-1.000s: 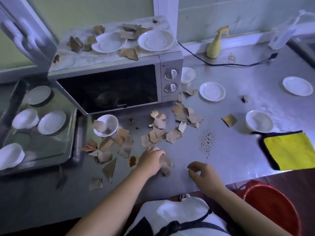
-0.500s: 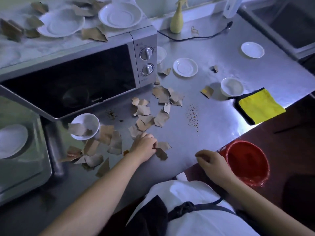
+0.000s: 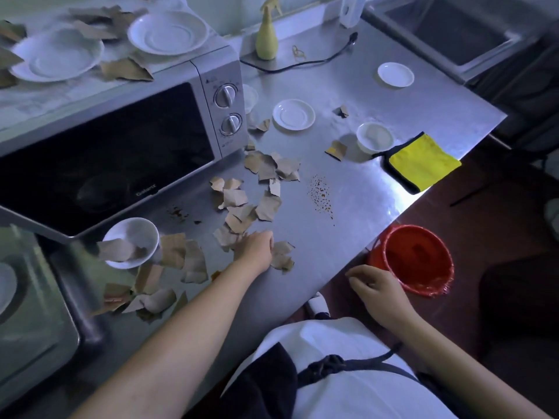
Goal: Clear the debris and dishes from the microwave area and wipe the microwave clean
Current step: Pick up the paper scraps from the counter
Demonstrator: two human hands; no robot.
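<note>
Left hand point(image 3: 255, 249) lies curled over brown paper scraps point(image 3: 251, 204) on the worktop point(image 3: 357, 182), at 5 o'clock from the microwave point(image 3: 121, 146); right hand point(image 3: 375, 285), fingers loosely curled and empty, hovers beside the red bucket point(image 3: 414, 261)

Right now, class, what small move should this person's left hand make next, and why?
Probably sweep the paper scraps under the left hand toward the counter edge, where the right hand waits beside the red bucket below. Many scraps remain, so clearing comes before wiping.
</note>
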